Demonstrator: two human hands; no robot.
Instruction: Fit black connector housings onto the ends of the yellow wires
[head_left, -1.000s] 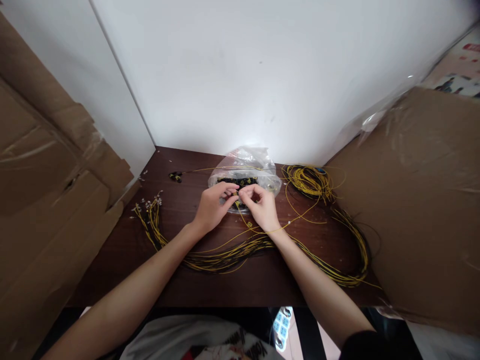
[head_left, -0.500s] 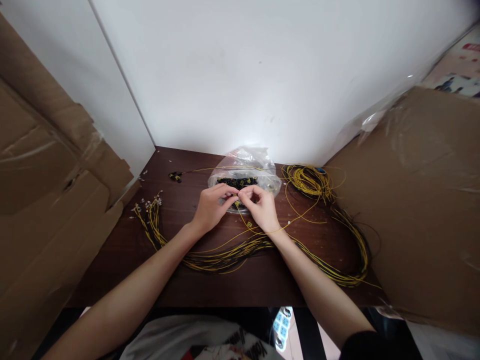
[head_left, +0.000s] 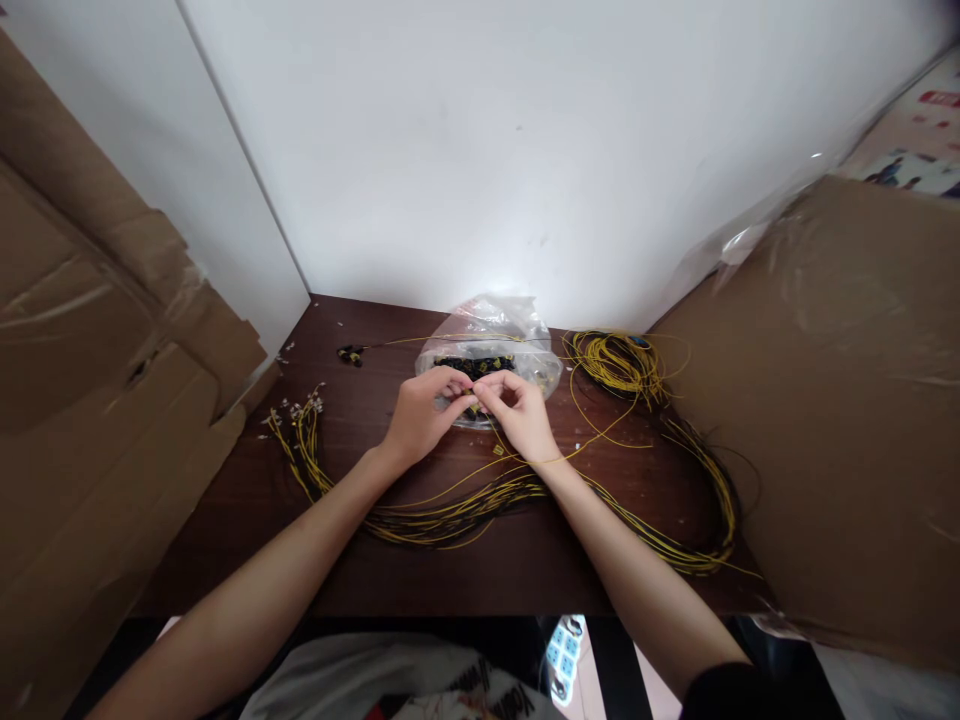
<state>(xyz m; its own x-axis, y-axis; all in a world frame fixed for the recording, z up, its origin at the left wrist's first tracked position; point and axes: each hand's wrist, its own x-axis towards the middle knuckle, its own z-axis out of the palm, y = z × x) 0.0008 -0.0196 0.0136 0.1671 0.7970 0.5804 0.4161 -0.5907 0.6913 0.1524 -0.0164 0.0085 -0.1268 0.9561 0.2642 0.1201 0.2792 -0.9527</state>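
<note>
My left hand [head_left: 421, 418] and my right hand [head_left: 520, 412] meet fingertip to fingertip over a clear plastic bag [head_left: 491, 318]. Both are closed in a pinch. A thin yellow wire [head_left: 495, 432] comes out below the right fingers and runs down past the right wrist. Whatever small piece sits between the left fingertips is covered by them. Inside the bag lie many small black parts [head_left: 474, 366] with yellow bits. Beneath my forearms stretches a long bundle of yellow and black wires [head_left: 457, 522], its white-tipped ends [head_left: 304, 405] fanned out at the left.
A coil of yellow wire [head_left: 611, 362] lies at the back right of the dark brown table [head_left: 450, 580]. Small black pieces [head_left: 349, 354] on a wire sit at the back left. Cardboard stands at the left [head_left: 97, 380] and right [head_left: 840, 400], and a white wall [head_left: 465, 150] rises behind.
The hands stay almost in place, with small shifts at the fingertips. The yellow wire below them has moved slightly to the right.
</note>
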